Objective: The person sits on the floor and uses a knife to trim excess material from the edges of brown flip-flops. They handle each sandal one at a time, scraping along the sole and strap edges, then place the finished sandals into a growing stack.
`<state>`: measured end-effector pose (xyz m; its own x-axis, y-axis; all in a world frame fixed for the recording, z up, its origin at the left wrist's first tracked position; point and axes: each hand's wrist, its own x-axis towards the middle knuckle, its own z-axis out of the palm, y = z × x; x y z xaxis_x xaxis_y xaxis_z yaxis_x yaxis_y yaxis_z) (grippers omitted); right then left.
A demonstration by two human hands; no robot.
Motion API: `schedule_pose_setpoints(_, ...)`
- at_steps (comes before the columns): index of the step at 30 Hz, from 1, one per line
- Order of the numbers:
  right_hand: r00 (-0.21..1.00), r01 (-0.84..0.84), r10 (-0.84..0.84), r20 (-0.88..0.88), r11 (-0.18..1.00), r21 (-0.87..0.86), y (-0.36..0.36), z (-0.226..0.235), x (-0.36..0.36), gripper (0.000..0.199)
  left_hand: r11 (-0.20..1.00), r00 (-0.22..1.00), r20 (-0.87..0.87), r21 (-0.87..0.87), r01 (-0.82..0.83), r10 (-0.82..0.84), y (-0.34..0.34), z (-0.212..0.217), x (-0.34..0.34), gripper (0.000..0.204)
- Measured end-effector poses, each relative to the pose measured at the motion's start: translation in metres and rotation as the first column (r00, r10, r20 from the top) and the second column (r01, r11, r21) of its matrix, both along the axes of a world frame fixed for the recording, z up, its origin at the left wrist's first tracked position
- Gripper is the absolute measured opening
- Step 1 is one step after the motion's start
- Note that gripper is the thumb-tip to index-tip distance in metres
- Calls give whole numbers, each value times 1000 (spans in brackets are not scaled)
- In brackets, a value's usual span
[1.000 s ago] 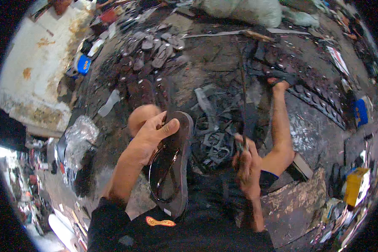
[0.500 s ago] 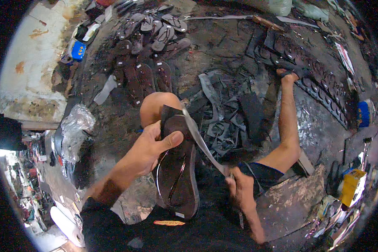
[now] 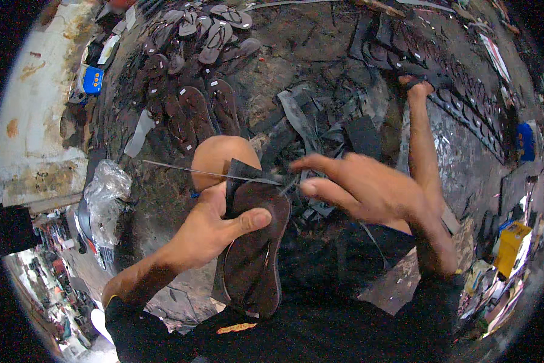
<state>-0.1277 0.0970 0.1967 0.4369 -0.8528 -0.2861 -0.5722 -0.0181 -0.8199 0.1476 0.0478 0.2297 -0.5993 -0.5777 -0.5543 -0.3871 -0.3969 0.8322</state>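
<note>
A dark brown flip-flop [image 3: 254, 254] stands lengthwise before my body, heel end toward me, against my bent knee [image 3: 223, 154]. My left hand [image 3: 214, 227] is closed on its left edge, thumb pressed on the top face. Black sole sheet [image 3: 243, 171] sticks out past the rounded toe end. Across that sheet lies the thin blade of a knife [image 3: 199, 170], seen nearly edge-on, its tip pointing left beyond my knee. My right hand [image 3: 362, 187] is at the blade's right end, index finger and thumb forward and somewhat blurred; the handle is hidden by the hand.
Loose flip-flops [image 3: 214, 36] are heaped on the floor at the far left. Dark offcuts [image 3: 302, 121] lie beyond my knee. Rows of strapped soles [image 3: 465, 115] line the far right. A yellow box [image 3: 514, 248] stands at right, clear plastic wrap [image 3: 105, 187] at left.
My right hand has risen and moved inward from low right to beside the toe end. The blade has swung from slanting along the right edge to lying across the sheet. My left hand keeps its grip.
</note>
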Motion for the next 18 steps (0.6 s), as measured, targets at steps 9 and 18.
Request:
schedule_pose_setpoints(9,647,615,-494,580,788,-15,54,-6,22,48,840,897,-324,-356,-410,300,20,22,-48,42)
schedule_pose_setpoints(18,467,884,-775,426,388,-262,43,-79,37,29,593,380,-504,374,-713,776,-15,-45,-153,53)
